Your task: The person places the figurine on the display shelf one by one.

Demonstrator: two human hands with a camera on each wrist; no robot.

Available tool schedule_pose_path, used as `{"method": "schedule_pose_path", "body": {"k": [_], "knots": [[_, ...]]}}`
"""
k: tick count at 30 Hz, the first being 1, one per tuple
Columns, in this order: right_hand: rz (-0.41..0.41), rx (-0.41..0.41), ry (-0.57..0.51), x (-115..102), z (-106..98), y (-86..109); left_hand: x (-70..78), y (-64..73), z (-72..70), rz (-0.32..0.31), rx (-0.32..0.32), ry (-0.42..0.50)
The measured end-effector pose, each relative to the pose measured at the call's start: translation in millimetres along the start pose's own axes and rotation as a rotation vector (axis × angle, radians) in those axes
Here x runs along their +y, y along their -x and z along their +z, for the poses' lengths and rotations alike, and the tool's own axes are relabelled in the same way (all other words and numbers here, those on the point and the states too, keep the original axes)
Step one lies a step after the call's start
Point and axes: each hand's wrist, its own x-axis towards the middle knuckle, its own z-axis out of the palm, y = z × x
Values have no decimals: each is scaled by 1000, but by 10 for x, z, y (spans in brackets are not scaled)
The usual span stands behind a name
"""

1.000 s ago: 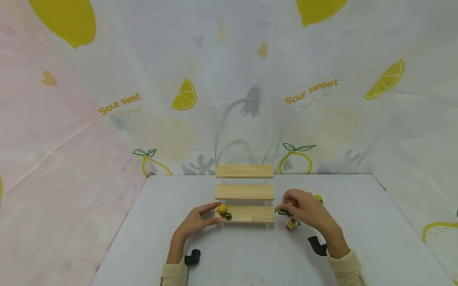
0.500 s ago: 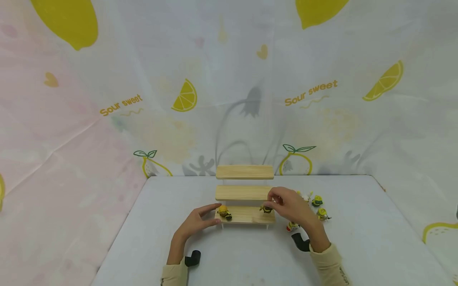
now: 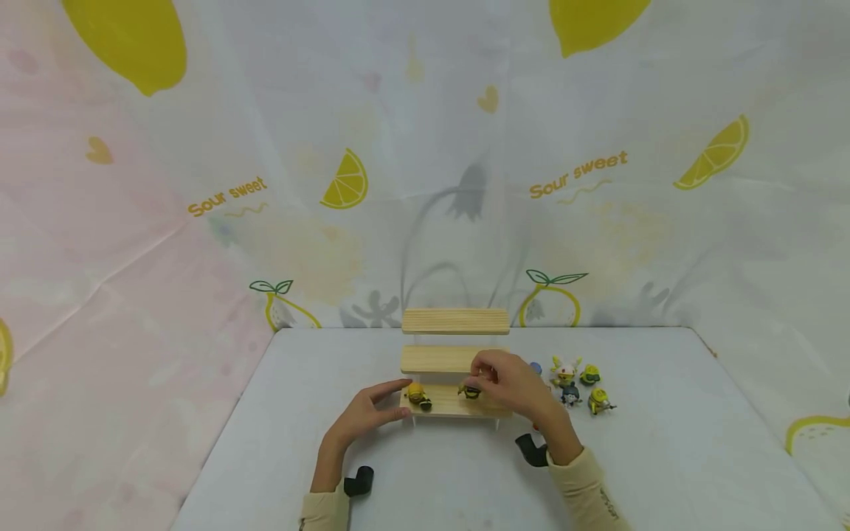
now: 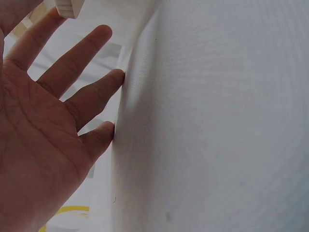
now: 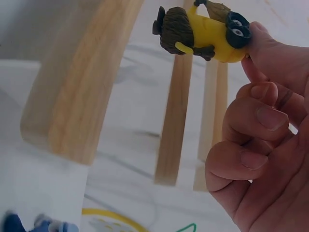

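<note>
My right hand pinches a yellow Minion figurine by its head, between thumb and index finger. The figurine wears dark goggles and a brown shaggy skirt. In the head view it is over the right half of the lowest board of a three-step wooden display stand. My left hand is at that board's left end, fingers spread and extended. In the left wrist view, a fingertip meets the board's end and lower fingertips are at the white tabletop. Another yellow figurine is on the board beside my left hand.
Right of the stand, several small figurines are grouped on the white table, including a white-and-yellow one and a yellow one. A blue piece shows behind my right hand. Printed cloth hangs behind the table.
My right hand has carried the Minion figurine left, from beside the stand to over the lowest board. More figurines at the right are uncovered. My left hand has stayed in place.
</note>
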Motion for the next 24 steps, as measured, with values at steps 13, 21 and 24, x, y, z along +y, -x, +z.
{"method": "schedule_pose_path", "body": {"k": [13, 21, 24], "knots": [[38, -23, 24, -71, 220, -107, -15, -8, 7, 34, 10, -29], [40, -39, 10, -94, 269, -128, 11, -2, -1, 12, 0, -13], [32, -40, 4, -97, 282, -132, 7, -2, 2, 14, 4, -18]]}}
